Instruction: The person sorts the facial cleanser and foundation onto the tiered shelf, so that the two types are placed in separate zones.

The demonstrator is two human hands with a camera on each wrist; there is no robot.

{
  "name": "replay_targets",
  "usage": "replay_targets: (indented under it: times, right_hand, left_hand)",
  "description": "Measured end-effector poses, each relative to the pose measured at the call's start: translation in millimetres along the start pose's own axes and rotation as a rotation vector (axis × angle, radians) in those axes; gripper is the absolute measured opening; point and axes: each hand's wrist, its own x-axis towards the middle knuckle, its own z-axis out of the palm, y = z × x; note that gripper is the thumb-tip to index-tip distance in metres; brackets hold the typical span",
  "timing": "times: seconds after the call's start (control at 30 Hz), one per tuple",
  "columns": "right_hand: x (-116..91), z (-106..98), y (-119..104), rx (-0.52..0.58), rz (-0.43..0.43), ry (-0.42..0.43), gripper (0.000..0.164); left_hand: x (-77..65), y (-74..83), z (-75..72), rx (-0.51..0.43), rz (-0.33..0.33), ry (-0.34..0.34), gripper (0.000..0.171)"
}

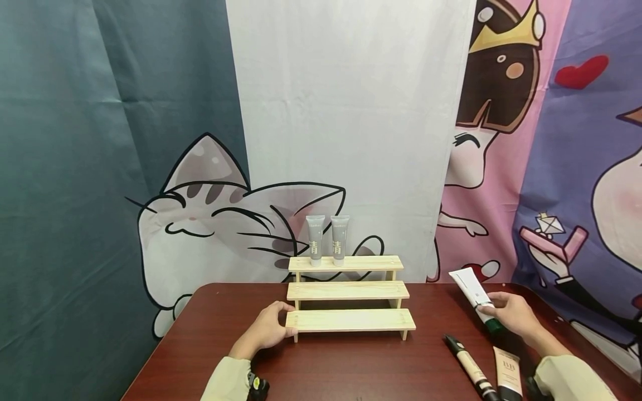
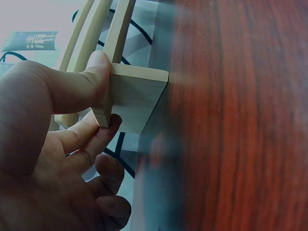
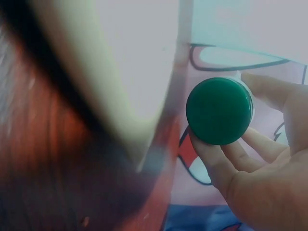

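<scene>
A three-step wooden rack (image 1: 350,320) stands on the table. My left hand (image 1: 271,326) pinches the left end of its lowest shelf; in the left wrist view the thumb lies on one face of the board (image 2: 107,91) and fingertips touch the other. At the right, my right hand (image 1: 514,314) holds a white squeeze tube (image 1: 471,287) with a green cap (image 3: 220,111), tilted above the table. Its cap end faces the right wrist camera, with thumb and fingers around it. Two grey tubes (image 1: 315,242) stand side by side on the rack's top shelf.
Near the right front of the table (image 1: 351,367) lie a beige tube with a black cap (image 1: 509,370) and a slim black-and-beige tube (image 1: 468,365). Behind the table hangs a printed cloth (image 1: 351,111) with cartoon figures.
</scene>
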Motion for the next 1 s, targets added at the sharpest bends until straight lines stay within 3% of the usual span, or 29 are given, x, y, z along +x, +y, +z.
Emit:
replay_targets:
  times: [0.37, 1.0]
  right_hand:
    - [-3, 5, -22, 0.007, -0.068, 0.029, 0.059]
    - [-4, 11, -54, 0.104, -0.104, 0.046, 0.069]
  left_hand:
    - [0.0, 0.5, -0.6, -0.010, 0.000, -0.001, 0.043]
    - [-1.1, 0.5, -0.5, -0.008, -0.008, -0.010, 0.043]
